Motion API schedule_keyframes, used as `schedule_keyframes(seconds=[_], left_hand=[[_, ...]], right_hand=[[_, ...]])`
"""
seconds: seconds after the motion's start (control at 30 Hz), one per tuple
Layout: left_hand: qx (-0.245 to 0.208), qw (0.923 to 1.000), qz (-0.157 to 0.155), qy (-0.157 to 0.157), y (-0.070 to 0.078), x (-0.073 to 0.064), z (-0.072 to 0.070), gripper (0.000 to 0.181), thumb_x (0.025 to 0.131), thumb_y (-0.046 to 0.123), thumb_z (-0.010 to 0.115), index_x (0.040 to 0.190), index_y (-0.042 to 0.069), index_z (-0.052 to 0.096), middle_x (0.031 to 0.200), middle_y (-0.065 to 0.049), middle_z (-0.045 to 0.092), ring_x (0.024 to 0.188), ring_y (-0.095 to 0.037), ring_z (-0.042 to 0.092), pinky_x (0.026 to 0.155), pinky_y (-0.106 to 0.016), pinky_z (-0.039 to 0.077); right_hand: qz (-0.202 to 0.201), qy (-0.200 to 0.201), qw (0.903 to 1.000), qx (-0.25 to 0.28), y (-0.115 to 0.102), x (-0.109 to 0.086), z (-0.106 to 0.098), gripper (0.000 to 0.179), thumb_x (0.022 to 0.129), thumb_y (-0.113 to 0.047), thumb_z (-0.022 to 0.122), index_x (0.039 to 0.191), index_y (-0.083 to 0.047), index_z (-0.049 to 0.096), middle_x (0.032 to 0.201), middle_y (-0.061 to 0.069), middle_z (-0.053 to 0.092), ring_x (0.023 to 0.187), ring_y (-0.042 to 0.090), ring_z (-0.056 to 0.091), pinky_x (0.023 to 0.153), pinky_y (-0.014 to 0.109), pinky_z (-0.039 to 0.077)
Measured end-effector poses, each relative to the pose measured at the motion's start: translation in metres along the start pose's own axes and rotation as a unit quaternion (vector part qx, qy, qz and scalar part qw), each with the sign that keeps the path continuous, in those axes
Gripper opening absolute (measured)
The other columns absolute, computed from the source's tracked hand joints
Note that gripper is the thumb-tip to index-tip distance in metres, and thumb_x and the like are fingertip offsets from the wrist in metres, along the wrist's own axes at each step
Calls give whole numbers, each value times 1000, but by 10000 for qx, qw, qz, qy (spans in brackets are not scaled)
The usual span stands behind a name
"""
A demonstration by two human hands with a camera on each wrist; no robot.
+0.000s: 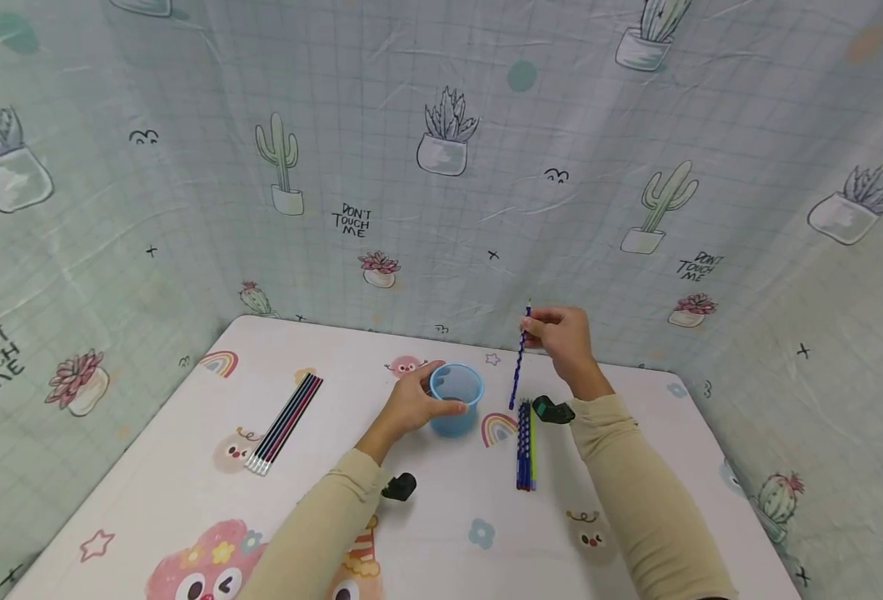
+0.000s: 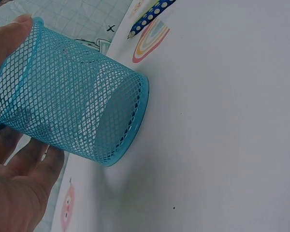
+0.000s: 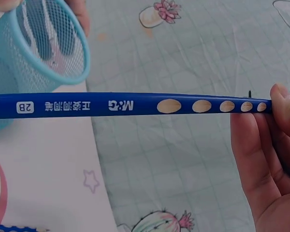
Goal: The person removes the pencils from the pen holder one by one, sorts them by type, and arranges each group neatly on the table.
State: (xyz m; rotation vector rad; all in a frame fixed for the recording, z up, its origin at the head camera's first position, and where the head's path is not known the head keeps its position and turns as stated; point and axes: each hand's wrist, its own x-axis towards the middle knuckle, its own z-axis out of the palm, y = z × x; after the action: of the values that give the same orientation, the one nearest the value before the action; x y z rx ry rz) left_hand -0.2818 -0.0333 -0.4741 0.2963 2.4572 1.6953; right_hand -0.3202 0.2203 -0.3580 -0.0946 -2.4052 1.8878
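Note:
A light-blue mesh pencil cup (image 1: 454, 423) is gripped at its rim by my left hand (image 1: 410, 402), thumb on one side and fingers on the other. The left wrist view shows the cup's mesh wall (image 2: 67, 87) and round base. To the right of it, my right hand (image 1: 564, 337) pinches a blue pencil (image 1: 519, 367) near its upper, sharpened end. That pencil hangs nearly upright, its red-tipped end down, beside the cup and apart from it. Oval hollows and a 2B mark run along the pencil's side (image 3: 150, 105) in the right wrist view.
Several blue pencils with a yellow-green one (image 1: 526, 450) lie side by side below my right hand. On the left of the white patterned table (image 1: 441, 533) lies a row of several dark and coloured pencils (image 1: 286, 423). A cactus-print cloth (image 1: 411, 192) walls the table's back and sides.

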Motion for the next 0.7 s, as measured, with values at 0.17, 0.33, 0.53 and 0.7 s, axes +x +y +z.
schedule_keyframes(seconds=[0.17,0.33,0.53,0.7], left_hand=[[-9,10000,13,8,0,0,0,88,64,45,91,141,23,52,131,1,63,122,-22,60,105,-46,50],[52,10000,-13,-30,-1,-1,0,87,65,48,90,140,24,53,131,1,63,121,-21,60,104,-45,51],[29,10000,-17,-17,-1,-2,0,89,65,47,90,142,23,52,132,0,63,122,-22,60,105,-46,50],[26,10000,-40,-21,-3,-2,0,91,64,47,90,142,23,51,133,1,62,123,-20,59,106,-44,49]], right_hand=[[144,4,9999,-39,11,-1,-9,25,90,-9,70,110,7,67,88,3,68,68,10,67,69,26,61],[331,28,9992,-220,23,-2,-16,25,91,-9,69,112,6,67,92,7,66,69,11,67,69,26,61],[514,18,9984,-235,34,-4,-23,29,92,-9,68,115,8,65,88,4,65,66,10,65,66,26,61],[688,-7,9973,-274,42,-6,-30,29,92,-11,68,114,8,64,87,4,66,65,10,67,67,26,61]])
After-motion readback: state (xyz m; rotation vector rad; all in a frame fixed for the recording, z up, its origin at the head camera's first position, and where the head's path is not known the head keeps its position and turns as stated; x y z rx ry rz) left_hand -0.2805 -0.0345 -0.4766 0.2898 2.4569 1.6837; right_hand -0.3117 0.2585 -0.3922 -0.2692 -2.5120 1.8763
